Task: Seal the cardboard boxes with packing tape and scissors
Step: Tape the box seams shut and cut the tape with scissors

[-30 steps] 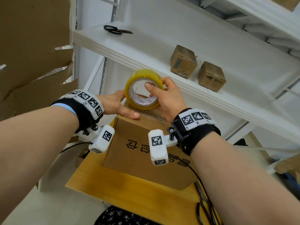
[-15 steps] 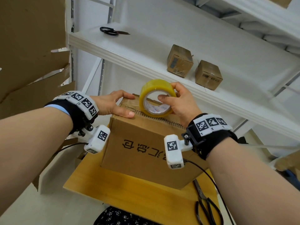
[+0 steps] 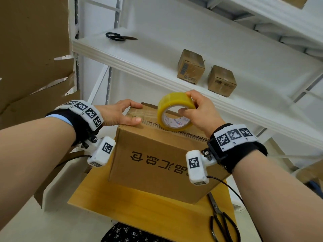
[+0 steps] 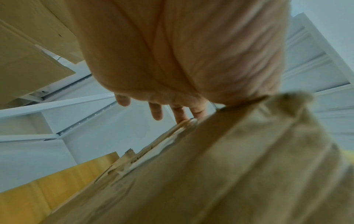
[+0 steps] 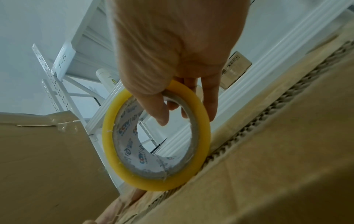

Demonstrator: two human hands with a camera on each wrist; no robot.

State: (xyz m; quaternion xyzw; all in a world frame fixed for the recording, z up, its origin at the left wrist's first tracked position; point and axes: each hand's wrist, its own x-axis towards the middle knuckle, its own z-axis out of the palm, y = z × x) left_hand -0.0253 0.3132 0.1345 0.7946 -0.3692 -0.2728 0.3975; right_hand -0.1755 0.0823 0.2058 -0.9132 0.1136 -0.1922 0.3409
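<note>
A large cardboard box (image 3: 157, 163) with printed characters stands on a wooden table (image 3: 139, 212). My left hand (image 3: 120, 113) presses flat on the box's top left corner, thumb along the near edge; the left wrist view shows its fingers (image 4: 157, 112) reaching straight over the box (image 4: 229, 166). My right hand (image 3: 201, 109) grips a yellow roll of packing tape (image 3: 174, 112), thumb through the core and fingers over the top. The roll stands on edge on the box top, with a clear strip of tape (image 3: 148, 113) lying between it and my left hand. The right wrist view shows the roll (image 5: 108, 136) against the box's corrugated edge (image 5: 249, 133).
Black scissors (image 3: 222, 222) lie on the table at the box's right front corner. A second pair of scissors (image 3: 117, 36) and two small cardboard boxes (image 3: 190, 69) (image 3: 222, 81) sit on the white shelf (image 3: 139, 65) behind. Flattened cardboard (image 3: 31, 49) leans at the left.
My right hand has drawn the tape roll to the right along the box top, leaving a strip behind it. My left hand has stayed on the left corner.
</note>
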